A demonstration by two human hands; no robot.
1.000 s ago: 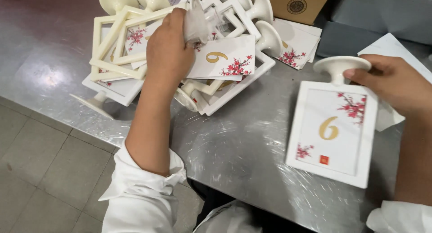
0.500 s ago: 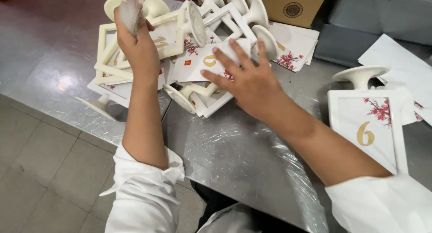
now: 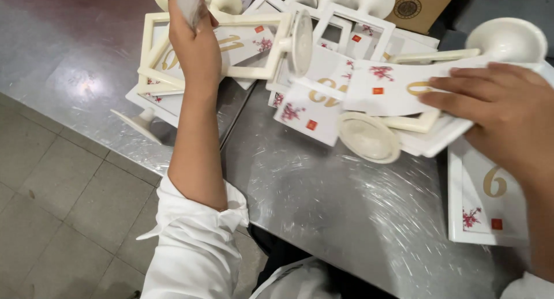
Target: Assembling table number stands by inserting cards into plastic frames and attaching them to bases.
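Upper left of frame, left hand (image 3: 196, 48) clenches a crumpled cloth (image 3: 189, 2) over a cream frame (image 3: 219, 74); right hand (image 3: 502, 111) grips a loose frame-and-card stack (image 3: 398, 91) at right, which could slip apart.

A crumpled pale cloth (image 3: 189, 3) sits bunched above the cream frames. A white card (image 3: 398, 86) with gold numeral and red blossoms lies flat atop a tilted cream pedestal frame (image 3: 438, 126)

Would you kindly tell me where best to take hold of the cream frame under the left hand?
Probably by the cream frame's bare lower rail, coming from the near side: it lies flat across the pile, that rail is uncovered, and the left hand covers its left end.
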